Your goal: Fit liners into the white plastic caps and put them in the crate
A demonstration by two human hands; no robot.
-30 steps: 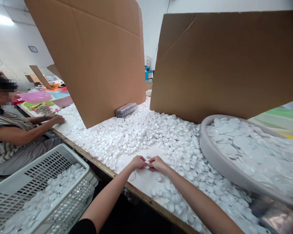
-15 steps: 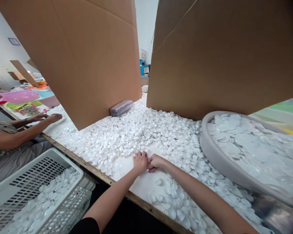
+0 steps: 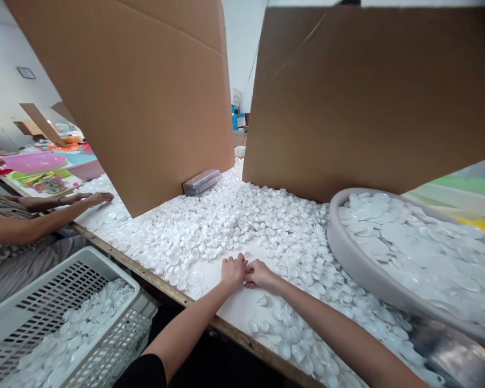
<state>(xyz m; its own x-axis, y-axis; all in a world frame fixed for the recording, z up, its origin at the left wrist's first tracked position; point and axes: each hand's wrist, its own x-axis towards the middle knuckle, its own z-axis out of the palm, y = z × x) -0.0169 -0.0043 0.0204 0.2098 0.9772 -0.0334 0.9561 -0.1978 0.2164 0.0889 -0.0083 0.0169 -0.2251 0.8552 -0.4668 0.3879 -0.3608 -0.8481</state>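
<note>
Table [image 3: 240, 313], white pieces [image 3: 210, 229], possible distant label [image 3: 241, 122], unreadable

Small dished pieces [image 3: 210, 231]: glossy white
Tabletop [image 3: 234, 310]: plain white (the pieces nearly melt into it), brown along its wooden edge
Slatted basket [image 3: 4, 324]: pale grey, patterned with dark rows of slots
Round tub [image 3: 343, 253]: light grey
Flat discs in the tub [image 3: 404, 242]: milky white
Left cardboard sheet [image 3: 157, 108]: warm tan
Right cardboard sheet [image 3: 367, 108]: darker brown, one paler crease line
Near sleeve [image 3: 145, 372]: solid black
Co-worker's top [image 3: 0, 258]: light and dark stripes
Co-worker's trousers [image 3: 44, 264]: plain grey
Far basin [image 3: 34, 160]: bright pink
</note>
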